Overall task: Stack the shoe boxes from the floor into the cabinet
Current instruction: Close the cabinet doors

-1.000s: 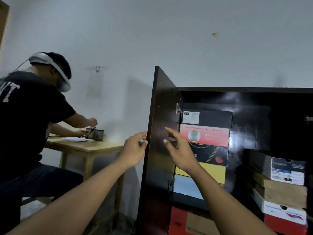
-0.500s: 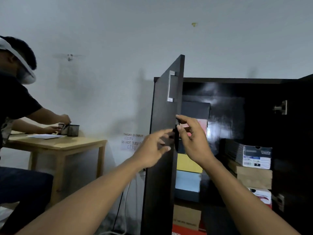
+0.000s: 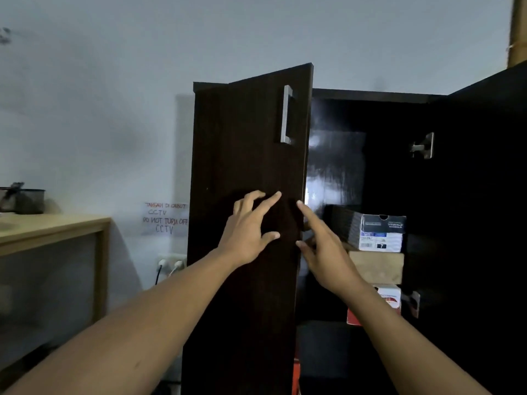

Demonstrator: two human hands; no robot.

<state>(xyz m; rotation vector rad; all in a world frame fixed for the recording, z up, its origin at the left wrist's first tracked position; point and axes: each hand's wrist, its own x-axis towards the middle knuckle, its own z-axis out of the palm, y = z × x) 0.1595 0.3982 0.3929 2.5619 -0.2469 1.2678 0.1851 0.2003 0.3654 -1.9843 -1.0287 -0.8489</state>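
1. Against the pale wall (image 3: 256, 29) in front of us stands a dark cabinet (image 3: 370, 95), with both of its doors swung out.
2. The left door (image 3: 245, 138) is partly open and shows us its outer face. The right door (image 3: 484, 195) is open wide at the right edge of the view.
3. A light wooden table (image 3: 51, 229) sits well to the left of the cabinet.
4. Our left hand (image 3: 245, 232) is released, its fingers spread and its fingertips (image 3: 278, 195) against the face of the left door. It clasps nothing.
5. Our right hand (image 3: 325, 249) is loose too and holds nothing. Its index finger (image 3: 308, 213) reaches straight to that door's free edge, though we cannot tell whether it touches.
6. The shoe boxes (image 3: 380, 232) that we can see are inside the cabinet, stacked on the right side. A black-and-white box lies on top, a brown box (image 3: 376, 266) under it, and a white-and-red box (image 3: 389, 302) below that.
7. A handwritten paper sign (image 3: 165, 218) about CCTV is stuck to the wall, just left of the cabinet.
8. A metal bar handle (image 3: 286, 115) runs upright near the top of the left door.
9. A dark mesh cup (image 3: 30, 201) stands on the table.
10. A silver hinge (image 3: 425, 145) shows by the right door.
11. A wall socket (image 3: 171, 262) with white plugs in it sits below the sign.
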